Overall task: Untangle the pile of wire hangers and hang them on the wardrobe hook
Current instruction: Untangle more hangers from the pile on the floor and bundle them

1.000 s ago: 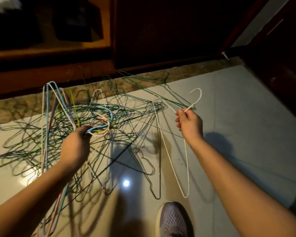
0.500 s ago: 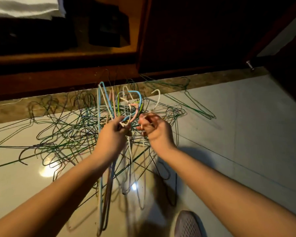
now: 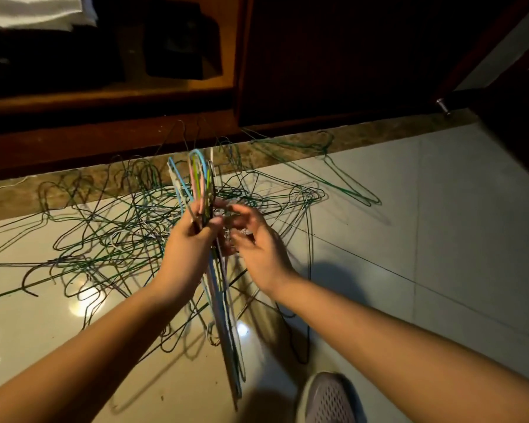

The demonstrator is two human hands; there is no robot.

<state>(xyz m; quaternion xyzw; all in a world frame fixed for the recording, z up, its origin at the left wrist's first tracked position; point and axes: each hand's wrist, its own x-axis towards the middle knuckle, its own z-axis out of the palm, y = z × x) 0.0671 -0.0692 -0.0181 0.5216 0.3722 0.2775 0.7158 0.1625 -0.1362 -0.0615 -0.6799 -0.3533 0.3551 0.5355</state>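
The left hand (image 3: 190, 248) is gripping a bunch of coloured hangers (image 3: 200, 178) above the tangled pile (image 3: 110, 227). The right hand (image 3: 257, 245) is hovering open-fingered just beside them.

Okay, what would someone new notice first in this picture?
The sprawling tangle of dark green wire hangers across the pale floor tiles, in front of the wardrobe. Above it, centre frame, the left hand grips an upright bundle of pastel hangers, with the right hand blurred close beside it.
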